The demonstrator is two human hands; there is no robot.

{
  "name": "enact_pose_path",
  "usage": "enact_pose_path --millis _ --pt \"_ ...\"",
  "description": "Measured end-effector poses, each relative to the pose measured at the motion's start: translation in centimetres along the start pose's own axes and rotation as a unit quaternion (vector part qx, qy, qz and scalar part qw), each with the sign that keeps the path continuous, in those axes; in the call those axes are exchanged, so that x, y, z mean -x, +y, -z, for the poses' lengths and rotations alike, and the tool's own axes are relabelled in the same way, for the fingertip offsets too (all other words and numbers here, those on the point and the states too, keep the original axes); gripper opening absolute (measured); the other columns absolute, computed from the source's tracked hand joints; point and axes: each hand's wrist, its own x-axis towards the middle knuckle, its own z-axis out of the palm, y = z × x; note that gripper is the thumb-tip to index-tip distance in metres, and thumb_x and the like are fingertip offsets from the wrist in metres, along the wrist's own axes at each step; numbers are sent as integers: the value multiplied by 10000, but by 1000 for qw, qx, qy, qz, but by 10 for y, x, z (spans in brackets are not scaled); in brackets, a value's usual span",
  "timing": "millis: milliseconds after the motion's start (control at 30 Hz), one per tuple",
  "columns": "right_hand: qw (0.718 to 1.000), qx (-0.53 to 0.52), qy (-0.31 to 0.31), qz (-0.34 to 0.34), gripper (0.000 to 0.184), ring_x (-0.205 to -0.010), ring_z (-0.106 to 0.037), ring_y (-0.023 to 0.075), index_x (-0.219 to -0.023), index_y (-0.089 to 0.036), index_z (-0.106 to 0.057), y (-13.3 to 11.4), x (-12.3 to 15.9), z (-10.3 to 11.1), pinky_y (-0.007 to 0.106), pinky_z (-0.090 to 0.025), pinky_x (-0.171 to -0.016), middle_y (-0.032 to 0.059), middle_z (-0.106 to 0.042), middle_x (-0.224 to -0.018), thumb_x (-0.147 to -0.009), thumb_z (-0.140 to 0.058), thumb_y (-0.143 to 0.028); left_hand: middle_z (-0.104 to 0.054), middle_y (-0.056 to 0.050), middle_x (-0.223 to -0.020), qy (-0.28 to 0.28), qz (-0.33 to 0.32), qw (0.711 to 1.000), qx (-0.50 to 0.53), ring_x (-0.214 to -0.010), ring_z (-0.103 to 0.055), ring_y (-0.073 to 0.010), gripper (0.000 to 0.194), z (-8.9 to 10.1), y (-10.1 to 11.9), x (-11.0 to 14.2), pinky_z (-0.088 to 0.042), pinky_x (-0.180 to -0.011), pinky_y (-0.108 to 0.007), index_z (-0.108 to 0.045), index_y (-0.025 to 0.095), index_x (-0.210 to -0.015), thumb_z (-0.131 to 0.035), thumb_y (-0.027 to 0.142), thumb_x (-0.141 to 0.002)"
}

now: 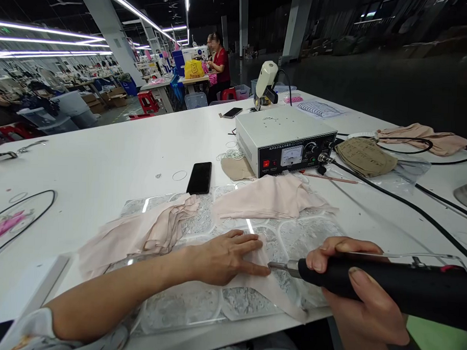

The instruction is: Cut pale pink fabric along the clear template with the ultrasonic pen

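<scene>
My left hand (230, 256) lies flat with its fingers spread on a pale pink fabric piece (277, 294). Wrapped round the black handle of an ultrasonic welding handpiece (390, 282), my right hand (367, 302) holds it level. Its metal tip (278, 266) is at my left index fingertip, over the fabric; whether it touches the cloth I cannot tell. Beneath the fabric is a clear patterned mat (183, 308). A layered stack of pink pieces (147, 230) lies left of my hand, and another pink pile (271, 199) lies beyond it.
Behind the mat stands a control box (284, 141) with a meter and a black cable (401, 196) running right. A phone (199, 178) lies left of it. Brown fabric pieces (366, 156) are at the right. A person in red (221, 65) sits at a sewing machine farther back.
</scene>
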Motion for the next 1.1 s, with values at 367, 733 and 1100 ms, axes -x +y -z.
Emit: enact_pose_path --millis 367,733,1100 --pt "1000 13 11 18 92 -557 -583 134 -841 -204 -625 -3 -2 -3 328 -527 -530 11 -593 -770 -773 -640 -264 -456 -151 -1411 -9 1 1000 -11 -1359 -406 -306 474 -2 -2 -1 -379 -1070 -450 -523 306 -1381 -508 159 -931" --pt "998 -15 37 -54 123 -609 -548 138 -899 -242 -599 -30 36 22 334 -538 -567 15 -522 -785 -807 -621 -319 -464 -158 -1433 43 -10 999 -13 -1340 -437 -301 426 1 1 1 -375 -1092 -460 -569 197 -1323 -467 92 -923" --pt "997 7 52 -58 152 -594 -559 124 -884 -239 -582 -33 39 19 320 -543 -561 1 -501 -790 -794 -632 -351 -627 -145 -1190 144 -24 989 1 -1162 -551 -251 317 -19 47 1 -438 -1011 -381 -551 72 -1246 -374 135 -992"
